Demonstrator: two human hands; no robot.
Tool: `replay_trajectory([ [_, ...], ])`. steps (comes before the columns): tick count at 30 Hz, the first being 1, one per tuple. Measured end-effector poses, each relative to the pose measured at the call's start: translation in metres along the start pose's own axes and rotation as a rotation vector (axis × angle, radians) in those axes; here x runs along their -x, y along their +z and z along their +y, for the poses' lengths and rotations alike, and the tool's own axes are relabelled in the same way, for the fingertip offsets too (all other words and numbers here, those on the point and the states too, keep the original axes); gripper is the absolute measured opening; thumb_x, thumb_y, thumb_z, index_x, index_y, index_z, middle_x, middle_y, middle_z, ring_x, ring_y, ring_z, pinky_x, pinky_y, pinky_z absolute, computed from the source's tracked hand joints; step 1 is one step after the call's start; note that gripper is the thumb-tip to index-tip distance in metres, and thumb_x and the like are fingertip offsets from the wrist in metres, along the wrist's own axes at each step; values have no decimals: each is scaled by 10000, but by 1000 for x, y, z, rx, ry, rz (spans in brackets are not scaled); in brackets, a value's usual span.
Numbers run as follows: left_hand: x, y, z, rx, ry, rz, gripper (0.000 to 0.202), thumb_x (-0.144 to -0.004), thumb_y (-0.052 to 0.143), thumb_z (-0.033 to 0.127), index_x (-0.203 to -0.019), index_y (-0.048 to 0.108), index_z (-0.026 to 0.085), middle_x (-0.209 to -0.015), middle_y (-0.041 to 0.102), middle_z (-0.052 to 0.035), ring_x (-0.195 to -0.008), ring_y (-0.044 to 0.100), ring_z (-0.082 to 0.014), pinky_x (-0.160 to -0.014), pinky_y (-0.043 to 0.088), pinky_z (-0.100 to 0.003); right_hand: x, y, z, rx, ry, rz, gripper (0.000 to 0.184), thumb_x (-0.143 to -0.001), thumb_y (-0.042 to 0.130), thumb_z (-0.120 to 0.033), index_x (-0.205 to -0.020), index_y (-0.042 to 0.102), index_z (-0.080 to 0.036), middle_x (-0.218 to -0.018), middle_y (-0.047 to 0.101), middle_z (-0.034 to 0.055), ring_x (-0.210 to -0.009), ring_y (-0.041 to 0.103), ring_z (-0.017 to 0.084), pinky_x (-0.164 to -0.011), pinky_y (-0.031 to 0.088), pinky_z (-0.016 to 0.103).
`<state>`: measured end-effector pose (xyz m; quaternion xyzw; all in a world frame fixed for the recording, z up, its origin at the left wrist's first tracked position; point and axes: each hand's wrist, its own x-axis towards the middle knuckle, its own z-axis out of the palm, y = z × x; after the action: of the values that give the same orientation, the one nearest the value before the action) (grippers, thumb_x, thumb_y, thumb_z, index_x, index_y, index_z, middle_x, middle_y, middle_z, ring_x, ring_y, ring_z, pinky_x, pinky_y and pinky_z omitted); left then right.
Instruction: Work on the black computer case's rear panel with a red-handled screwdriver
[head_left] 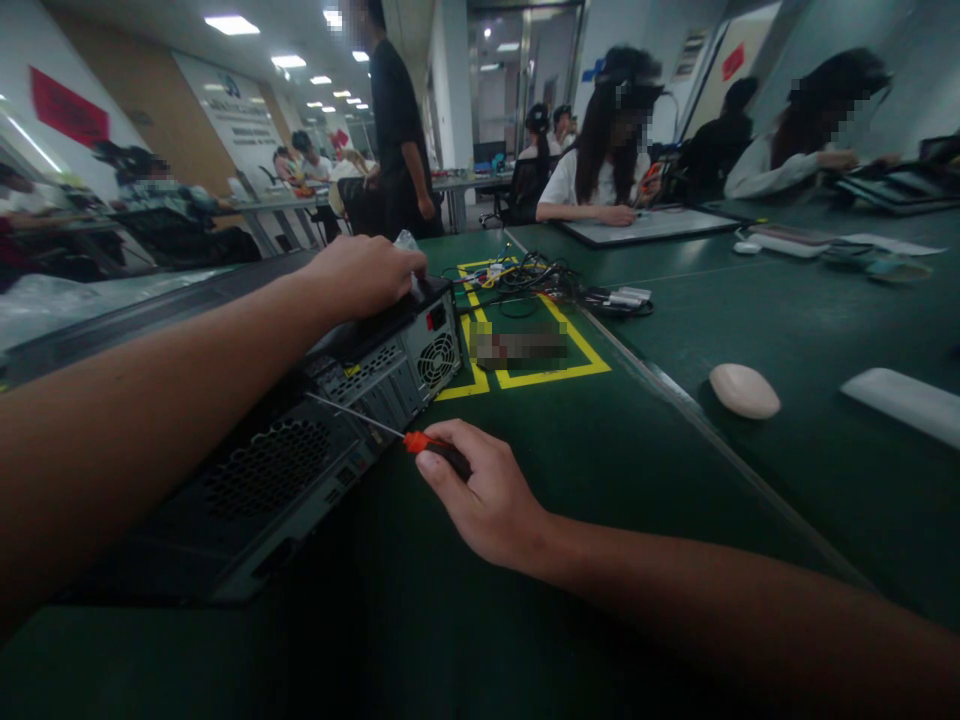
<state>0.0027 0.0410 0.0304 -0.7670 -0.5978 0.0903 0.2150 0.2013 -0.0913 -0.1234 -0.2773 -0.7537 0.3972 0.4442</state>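
A dark desktop computer case (300, 440) lies on its side on the green table (570, 470), its rear panel with fan grille facing me. My left hand (367, 278) rests closed on the case's top far edge, over the corner near a bit of clear plastic. My right hand (484, 495) grips a screwdriver (390, 432) with a red and black handle. Its thin metal shaft points left, with the tip against the case's rear panel.
A yellow taped rectangle (555, 360) with a tangle of cables (525, 275) lies behind the case. A white mouse (744, 390) and a white keyboard (904, 400) sit to the right. Other people sit at the far tables, and one person stands behind.
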Motion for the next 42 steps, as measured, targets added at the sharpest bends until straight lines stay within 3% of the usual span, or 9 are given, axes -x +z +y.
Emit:
replay_trajectory([
  [5,-1,2,-1,-8,2,2,471,-1027,351,341,-1375,627,184,-1097,711,-220,-957,686,-354,-778,509,-462,1,0,-1,-17,60,-9,180,-920,679,-283,-1065,595,-217,-883,655,-4,-787,630,175,-740,473,308],
  [9,-2,1,0,18,-15,-7,452,-1027,370,349,-1359,639,200,-1095,707,-193,-977,696,-342,-811,520,-474,0,0,-1,-35,84,-16,128,-939,647,-287,-1021,571,-225,-845,623,-19,-733,600,160,-707,460,298],
  [16,-1,2,0,13,-19,3,480,-1016,375,359,-1395,628,206,-1177,707,-219,-1048,688,-389,-836,526,-510,0,-1,-2,-37,112,-37,122,-950,639,-306,-1012,570,-226,-816,603,-26,-745,589,158,-684,444,276],
  [22,-4,4,-3,-2,-27,-38,531,-1026,325,391,-1453,596,228,-1199,702,-200,-1055,680,-373,-833,508,-476,1,0,-2,-38,116,-37,126,-957,630,-317,-1028,574,-229,-830,623,-14,-759,599,169,-669,451,278],
  [28,-6,5,-4,15,-60,-61,541,-1011,359,448,-1479,577,286,-1218,707,-155,-1098,671,-352,-881,496,-433,1,-1,-4,-18,94,-24,120,-970,621,-324,-1030,594,-223,-859,644,-1,-782,611,171,-693,465,286],
  [36,-6,6,-5,34,-57,-59,535,-1009,368,463,-1463,592,289,-1229,701,-150,-1100,667,-340,-896,494,-424,-1,-1,-1,36,3,0,137,-1019,577,-316,-1019,645,-197,-940,683,28,-863,632,177,-793,464,312],
  [42,-3,3,-2,0,-60,-51,542,-1011,335,437,-1454,599,267,-1196,708,-173,-1065,682,-354,-862,503,-432,0,-2,-2,4,31,-25,157,-1006,600,-342,-1091,621,-211,-966,698,26,-878,652,183,-795,487,315],
])
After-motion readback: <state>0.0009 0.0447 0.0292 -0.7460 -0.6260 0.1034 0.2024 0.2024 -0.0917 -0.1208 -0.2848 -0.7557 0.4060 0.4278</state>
